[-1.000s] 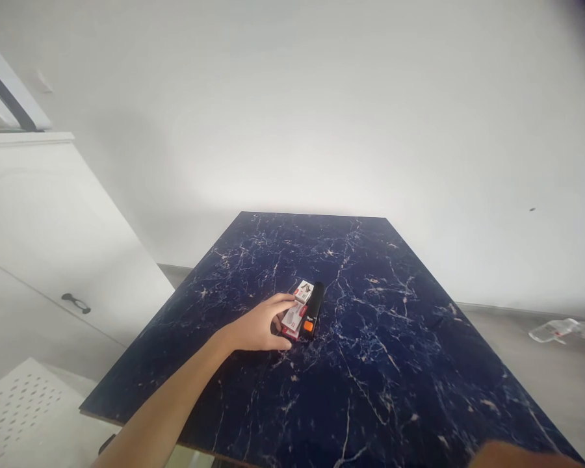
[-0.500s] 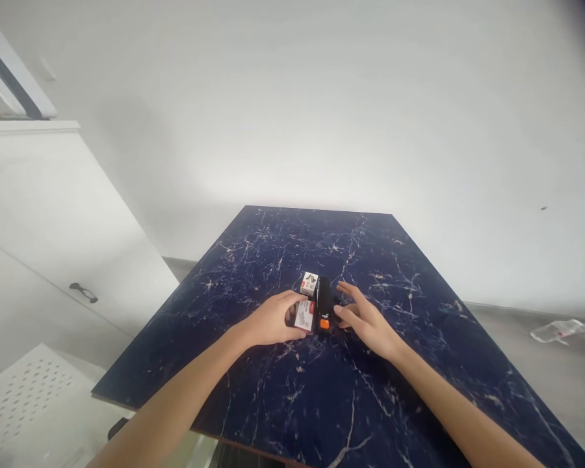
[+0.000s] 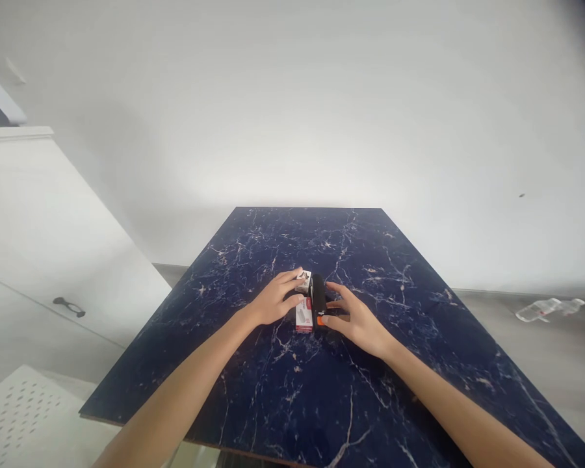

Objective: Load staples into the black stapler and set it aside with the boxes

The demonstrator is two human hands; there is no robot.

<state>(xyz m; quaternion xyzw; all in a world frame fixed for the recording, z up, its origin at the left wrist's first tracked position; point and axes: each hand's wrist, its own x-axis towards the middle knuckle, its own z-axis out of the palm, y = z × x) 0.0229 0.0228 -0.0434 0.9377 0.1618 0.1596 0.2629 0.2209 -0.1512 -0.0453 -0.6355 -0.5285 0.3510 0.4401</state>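
- Black stapler, orange at its near end, lies between the two hands, pointing away from the person.
- Right hand is spread loosely, with its fingertips against the stapler's right side and not closed round it.
- Left hand curls over two small white boxes, which lie hard against the stapler's left side. I cannot tell whether it grips them.
- All of this sits mid-way across a dark blue marbled counter.
- A white cabinet stands to the left, and a clear plastic bottle lies on the floor to the right.
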